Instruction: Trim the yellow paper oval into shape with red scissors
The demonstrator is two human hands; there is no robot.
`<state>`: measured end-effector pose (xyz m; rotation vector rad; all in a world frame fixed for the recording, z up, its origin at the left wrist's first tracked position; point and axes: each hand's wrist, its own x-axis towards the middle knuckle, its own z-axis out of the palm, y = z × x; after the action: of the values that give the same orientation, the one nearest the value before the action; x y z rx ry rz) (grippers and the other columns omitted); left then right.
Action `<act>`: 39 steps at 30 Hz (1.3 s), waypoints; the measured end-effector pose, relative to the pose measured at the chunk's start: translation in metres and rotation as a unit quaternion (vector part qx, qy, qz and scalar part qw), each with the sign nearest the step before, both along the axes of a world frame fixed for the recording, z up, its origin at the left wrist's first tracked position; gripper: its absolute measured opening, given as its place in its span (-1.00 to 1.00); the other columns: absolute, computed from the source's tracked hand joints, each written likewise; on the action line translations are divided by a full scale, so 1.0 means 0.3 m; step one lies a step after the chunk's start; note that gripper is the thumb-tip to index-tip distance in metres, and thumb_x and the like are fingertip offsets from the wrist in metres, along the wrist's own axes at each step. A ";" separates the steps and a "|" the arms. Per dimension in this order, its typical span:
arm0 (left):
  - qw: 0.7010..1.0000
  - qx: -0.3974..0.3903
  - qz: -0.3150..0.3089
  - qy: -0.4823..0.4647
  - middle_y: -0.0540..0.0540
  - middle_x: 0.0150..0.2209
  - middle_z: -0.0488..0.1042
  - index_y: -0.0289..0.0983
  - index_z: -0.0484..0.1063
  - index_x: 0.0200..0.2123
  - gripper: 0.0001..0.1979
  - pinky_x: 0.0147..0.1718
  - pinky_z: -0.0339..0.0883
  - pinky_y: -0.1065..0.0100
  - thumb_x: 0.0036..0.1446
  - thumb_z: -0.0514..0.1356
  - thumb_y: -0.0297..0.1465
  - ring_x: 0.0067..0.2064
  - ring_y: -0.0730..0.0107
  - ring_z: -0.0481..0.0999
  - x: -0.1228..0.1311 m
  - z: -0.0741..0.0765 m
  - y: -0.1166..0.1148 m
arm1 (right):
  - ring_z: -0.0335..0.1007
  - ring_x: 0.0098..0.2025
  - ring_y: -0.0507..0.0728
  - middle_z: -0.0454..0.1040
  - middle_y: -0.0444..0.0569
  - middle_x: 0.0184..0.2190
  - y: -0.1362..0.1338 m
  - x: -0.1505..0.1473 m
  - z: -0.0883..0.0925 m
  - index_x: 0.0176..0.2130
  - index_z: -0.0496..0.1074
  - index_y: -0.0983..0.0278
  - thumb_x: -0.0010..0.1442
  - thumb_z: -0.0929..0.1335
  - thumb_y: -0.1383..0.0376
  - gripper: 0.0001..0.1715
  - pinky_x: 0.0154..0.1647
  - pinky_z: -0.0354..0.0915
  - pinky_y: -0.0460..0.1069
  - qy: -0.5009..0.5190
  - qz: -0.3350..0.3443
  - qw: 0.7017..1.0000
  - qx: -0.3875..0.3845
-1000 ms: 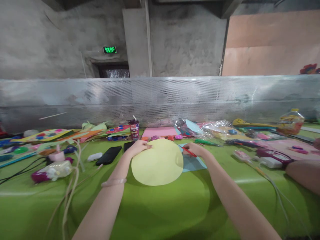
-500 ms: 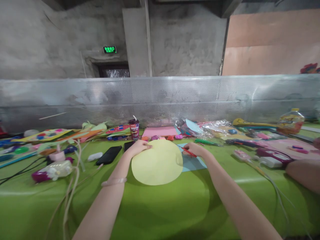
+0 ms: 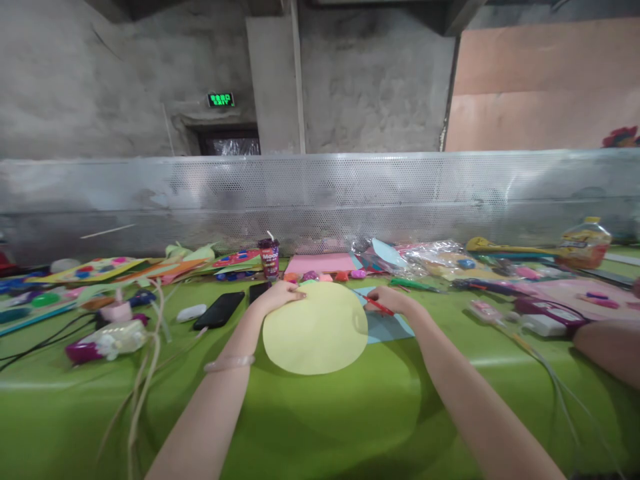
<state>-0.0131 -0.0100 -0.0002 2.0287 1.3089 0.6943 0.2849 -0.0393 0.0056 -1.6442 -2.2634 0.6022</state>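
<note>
A rounded sheet of pale yellow paper (image 3: 315, 333) is held slightly above the green table. My left hand (image 3: 285, 295) pinches its upper left edge, with the thumb on top. At its right edge my right hand (image 3: 387, 300) is closed around what look like red scissors (image 3: 379, 306). Their tips point left towards the paper; the contact there is too small to make out. A sheet of light blue paper (image 3: 393, 330) lies on the table, partly under the yellow paper and beneath my right hand.
Beyond my hands stand a purple drink cup (image 3: 270, 259) and pink paper (image 3: 320, 263). Phones, including a black one (image 3: 220, 311), lie left, near cables (image 3: 145, 373). A juice bottle (image 3: 584, 241) stands far right. Another person's arm (image 3: 607, 347) rests at the right edge.
The yellow paper's near edge has dipped slightly towards me. Both hands keep almost the same place and grip.
</note>
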 end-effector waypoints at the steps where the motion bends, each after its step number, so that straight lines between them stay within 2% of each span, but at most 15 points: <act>1: 1.000 0.000 0.000 0.002 -0.04 -0.53 0.43 -0.33 0.45 -0.44 -0.55 -0.53 0.17 0.39 -0.28 0.17 -0.05 -0.51 0.32 0.38 0.000 -0.001 0.001 | 0.13 -0.66 -0.05 0.27 -0.15 -0.68 0.000 -0.001 -0.001 -0.58 0.29 0.30 -0.13 0.26 0.24 -0.85 -0.68 0.02 -0.14 0.001 -0.001 1.000 -0.004; 18: 1.000 -0.001 0.001 0.025 -0.06 -0.49 0.46 -0.32 0.46 -0.42 -0.54 -0.48 0.19 0.38 -0.28 0.16 -0.04 -0.47 0.29 0.41 0.000 0.002 0.004 | 0.13 -0.65 -0.04 0.27 -0.15 -0.65 -0.009 -0.007 0.006 -0.52 0.32 0.30 -0.15 0.27 0.26 -0.86 -0.65 0.02 -0.14 0.003 0.007 1.000 -0.022; 28: 0.999 -0.004 -0.001 0.039 -0.05 -0.46 0.47 -0.29 0.46 -0.45 -0.58 -0.48 0.18 0.38 -0.27 0.16 -0.06 -0.46 0.29 0.42 0.004 0.010 -0.005 | 0.11 -0.65 -0.05 0.26 -0.15 -0.67 -0.018 -0.015 0.015 -0.55 0.31 0.31 -0.15 0.27 0.29 -0.90 -0.63 0.02 -0.13 -0.010 0.010 1.000 -0.022; 39: 0.999 -0.001 -0.003 0.048 -0.06 -0.46 0.47 -0.30 0.44 -0.47 -0.57 -0.49 0.17 0.38 -0.28 0.15 -0.04 -0.46 0.29 0.41 0.003 0.013 -0.011 | 0.12 -0.65 -0.05 0.27 -0.16 -0.67 -0.016 -0.008 0.012 -0.54 0.32 0.29 -0.14 0.28 0.22 -0.84 -0.64 0.03 -0.14 -0.021 0.015 0.999 -0.024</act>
<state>-0.0122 -0.0135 0.0037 2.0858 1.3571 0.5980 0.2824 -0.0442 0.0093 -1.6620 -2.3255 0.6399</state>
